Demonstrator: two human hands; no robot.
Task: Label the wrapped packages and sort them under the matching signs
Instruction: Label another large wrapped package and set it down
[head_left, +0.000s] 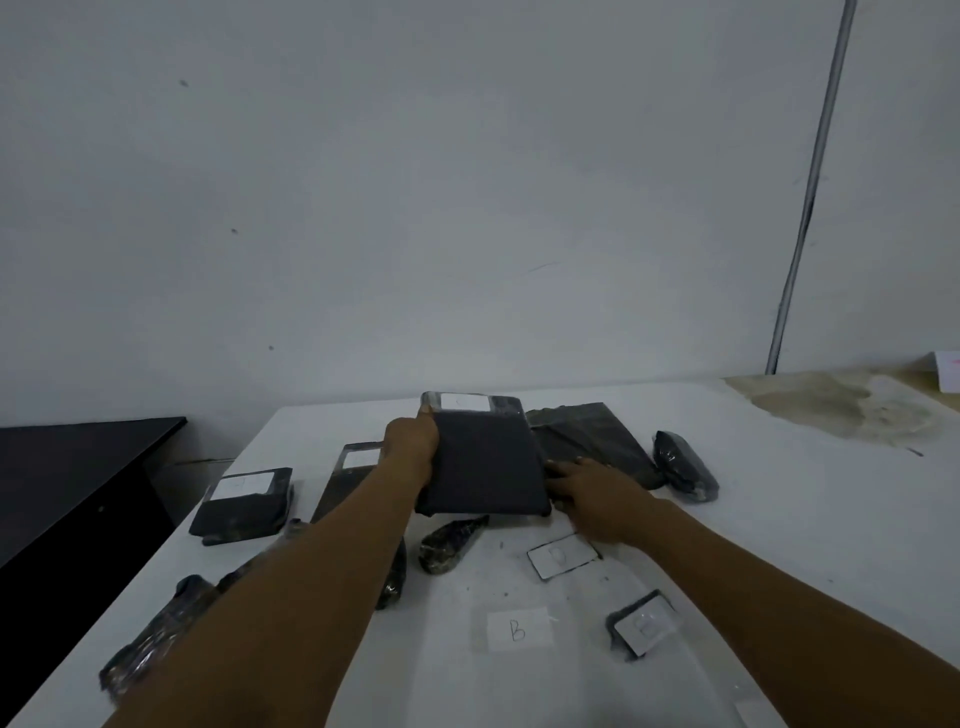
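Note:
A large dark wrapped package (485, 462) with a white label at its far end is tilted up above the white table (753, 519). My left hand (413, 441) grips its left edge. My right hand (592, 491) lies flat, fingers spread, against its lower right side, over another flat dark package (597, 436). A white paper sign marked B (517, 630) lies near the front. Two labelled dark packages (244, 501) (353, 467) rest at the left. Two small labelled packages (561, 557) (644, 623) sit near the sign.
Unlabelled dark wrapped bundles lie at the right (685, 467), in the middle (449, 543) and at the front left (150, 639). A dark desk (67, 478) stands left of the table. The far right tabletop is stained (841, 405). A pipe (810, 187) runs down the wall.

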